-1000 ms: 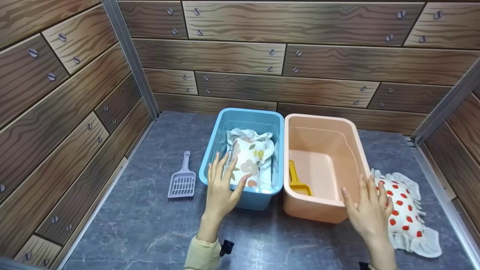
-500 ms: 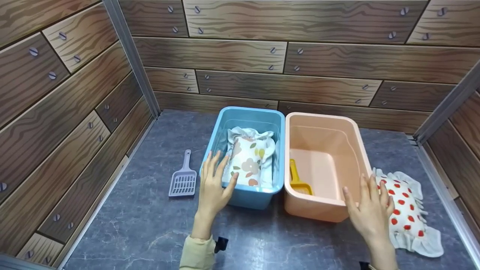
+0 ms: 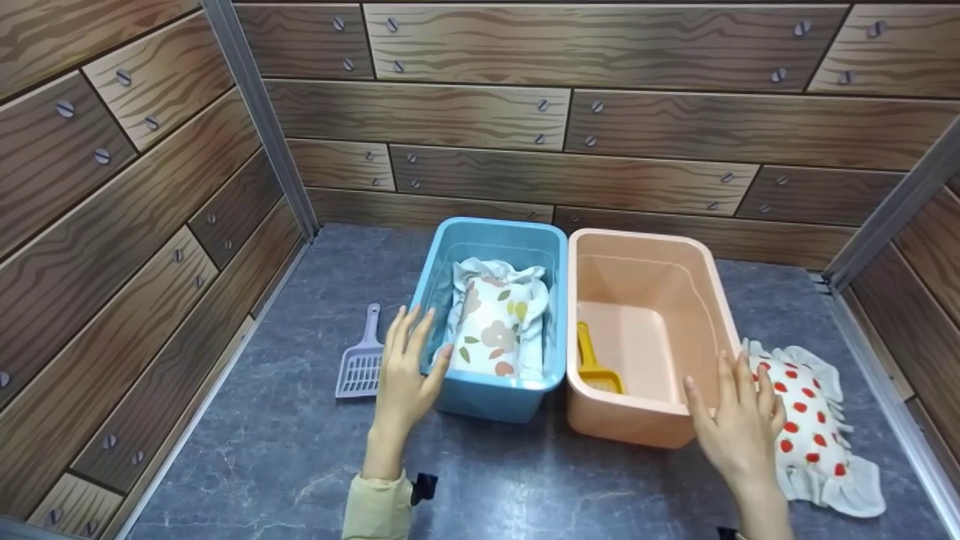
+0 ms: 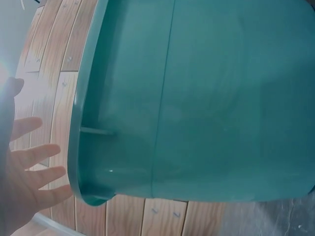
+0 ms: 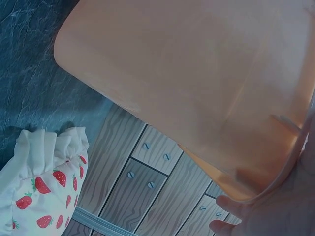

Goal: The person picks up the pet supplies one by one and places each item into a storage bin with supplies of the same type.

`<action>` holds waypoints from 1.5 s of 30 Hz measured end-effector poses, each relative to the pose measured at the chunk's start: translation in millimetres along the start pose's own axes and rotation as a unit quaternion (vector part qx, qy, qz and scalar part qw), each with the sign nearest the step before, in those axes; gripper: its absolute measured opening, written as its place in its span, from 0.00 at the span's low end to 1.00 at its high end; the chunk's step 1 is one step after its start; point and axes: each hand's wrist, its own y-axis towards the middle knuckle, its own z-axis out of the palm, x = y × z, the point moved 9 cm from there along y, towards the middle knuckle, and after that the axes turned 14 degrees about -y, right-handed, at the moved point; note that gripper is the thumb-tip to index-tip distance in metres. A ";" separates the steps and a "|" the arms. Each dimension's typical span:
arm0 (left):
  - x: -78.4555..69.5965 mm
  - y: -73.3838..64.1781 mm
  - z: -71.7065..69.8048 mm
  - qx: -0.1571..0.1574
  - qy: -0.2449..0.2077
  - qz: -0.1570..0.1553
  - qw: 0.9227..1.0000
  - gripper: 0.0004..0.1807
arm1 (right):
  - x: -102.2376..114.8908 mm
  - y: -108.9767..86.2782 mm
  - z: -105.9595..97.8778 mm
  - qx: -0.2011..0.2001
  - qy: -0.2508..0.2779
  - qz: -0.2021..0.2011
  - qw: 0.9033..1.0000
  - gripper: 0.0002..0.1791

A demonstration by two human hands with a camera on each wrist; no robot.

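Observation:
My left hand (image 3: pixel 403 386) hovers by the front left corner of the blue bin (image 3: pixel 491 397), fingers spread and holding nothing. In the left wrist view, a small gap shows between its fingertips and the bin's rim. A ruffled pillow with a flower print (image 3: pixel 487 322) lies inside that bin. My right hand (image 3: pixel 739 427) is at the front right corner of the peach bin (image 3: pixel 637 424), fingers extended; whether it touches the rim I cannot tell. Beside it lies a ruffled strawberry-print pillow (image 3: pixel 806 420), partly behind the fingers. A yellow litter scoop (image 3: pixel 596 367) rests inside the peach bin.
On the grey marbled floor (image 3: pixel 247 450), a lilac slotted litter scoop (image 3: pixel 361 367) lies left of the blue bin, partly behind my left hand. The two bins stand side by side. Wood-print walls (image 3: pixel 480 116) with metal edge strips enclose the back and sides.
My left hand has moved left, from over the blue bin's front rim to its left corner, and now covers part of the lilac scoop. The right hand stays put.

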 end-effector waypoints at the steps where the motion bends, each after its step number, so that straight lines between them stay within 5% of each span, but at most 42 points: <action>1: 0.4 0.1 -1.2 -0.001 0.001 0.000 1.000 0.26 | -0.2 -0.2 0.0 0.000 0.000 0.000 1.000 0.38; 10: 11.7 1.0 -17.7 -0.028 0.022 -0.037 0.999 0.26 | -0.6 0.1 0.6 0.002 0.002 -0.001 1.000 0.38; 20: 30.4 -1.7 -34.2 -0.016 0.020 -0.074 0.997 0.26 | -0.4 -0.5 0.4 0.000 0.002 -0.004 1.000 0.38; 33: 47.9 -6.0 -30.6 -0.030 -0.024 -0.079 0.996 0.22 | -1.4 -1.5 -0.6 -0.017 0.012 -0.003 1.000 0.37; 45: 88.7 -5.8 -33.2 -0.015 0.003 -0.125 0.992 0.22 | -0.5 -1.8 -0.7 -0.030 0.017 -0.002 0.999 0.36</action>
